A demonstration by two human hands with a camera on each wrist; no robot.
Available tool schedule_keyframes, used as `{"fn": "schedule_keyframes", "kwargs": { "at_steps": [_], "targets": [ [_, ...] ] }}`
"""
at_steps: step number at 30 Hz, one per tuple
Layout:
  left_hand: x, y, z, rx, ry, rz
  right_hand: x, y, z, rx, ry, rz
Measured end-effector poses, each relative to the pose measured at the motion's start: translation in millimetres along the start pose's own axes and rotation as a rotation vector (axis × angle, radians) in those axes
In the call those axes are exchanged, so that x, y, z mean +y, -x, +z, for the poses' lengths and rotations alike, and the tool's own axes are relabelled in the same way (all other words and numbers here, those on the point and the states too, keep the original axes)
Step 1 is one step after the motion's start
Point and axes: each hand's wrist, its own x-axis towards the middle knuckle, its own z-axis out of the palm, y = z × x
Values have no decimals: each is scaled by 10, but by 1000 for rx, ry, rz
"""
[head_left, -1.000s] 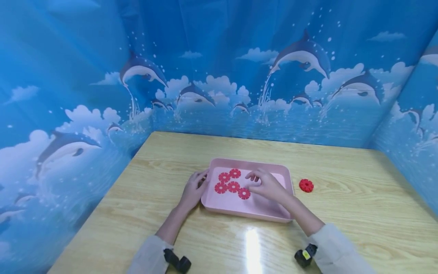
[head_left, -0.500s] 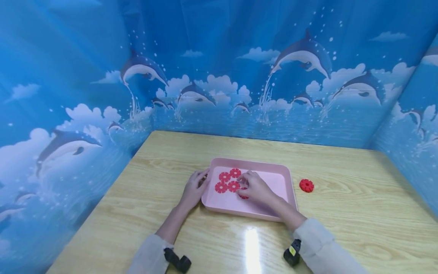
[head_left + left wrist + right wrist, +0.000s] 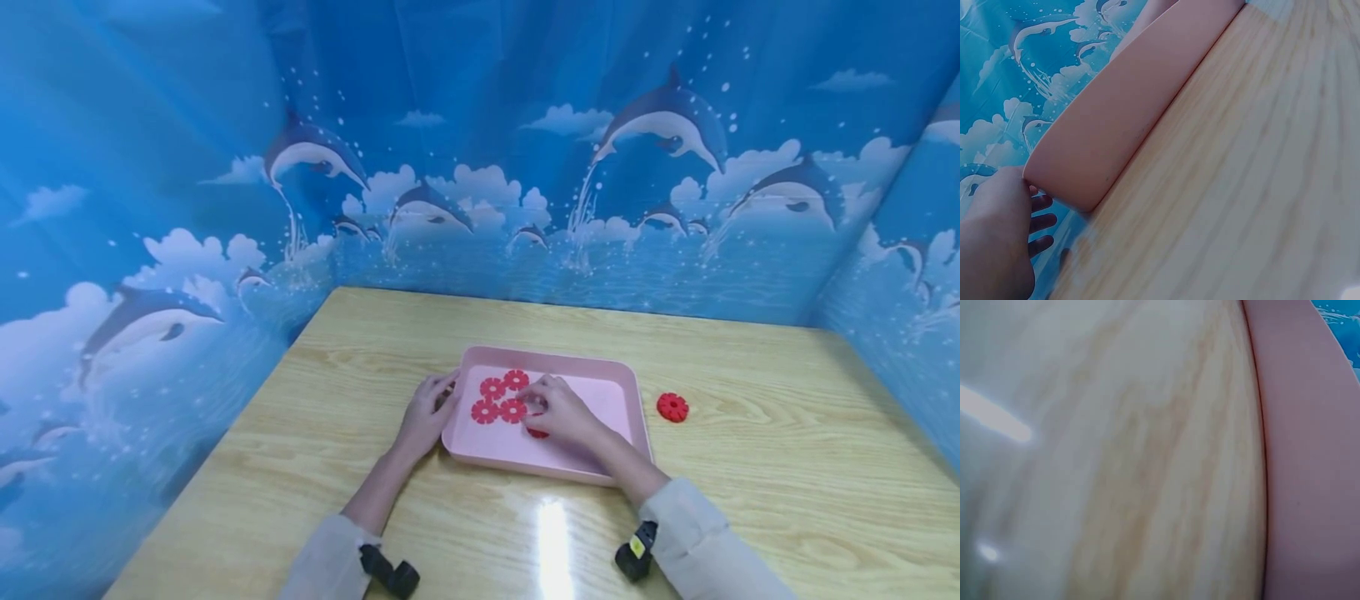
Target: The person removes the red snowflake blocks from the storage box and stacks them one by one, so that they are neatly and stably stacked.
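Note:
A pink tray (image 3: 517, 467) lies on the table with several red notched plastic discs, flower-shaped with a hole in the middle. My left hand (image 3: 422, 419) rests against the tray's left wall, its fingers touching the outside. In the left wrist view that hand (image 3: 1000, 228) is at the tray's corner, with the fingertips partly behind it. Inside the tray, my right hand (image 3: 566, 414) pinches the nearest red disc (image 3: 537, 432), which the fingers partly cover. The other discs, such as this red disc (image 3: 485, 411), lie flat to its left. The right wrist view shows no hand.
Right of the tray, on the wooden table (image 3: 780, 442), lies another red disc (image 3: 672, 407), seemingly a thicker stack. A blue dolphin-print curtain (image 3: 480, 150) hangs behind and at the sides. A light reflection (image 3: 553, 542) shines on the table in front.
My right hand has moved left and down onto the nearest red disc, which has shifted slightly towards me. The left hand has stayed at the tray's side.

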Motion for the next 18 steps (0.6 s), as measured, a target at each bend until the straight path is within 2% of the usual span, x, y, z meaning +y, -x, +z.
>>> {"fn": "schedule_keyframes", "kwargs": {
  "at_steps": [12, 18],
  "targets": [
    [2, 5, 4, -5, 4, -8, 11, -9, 18, 14, 51, -2],
    [0, 0, 5, -9, 4, -13, -16, -13, 29, 30, 128, -21]
  ]
}}
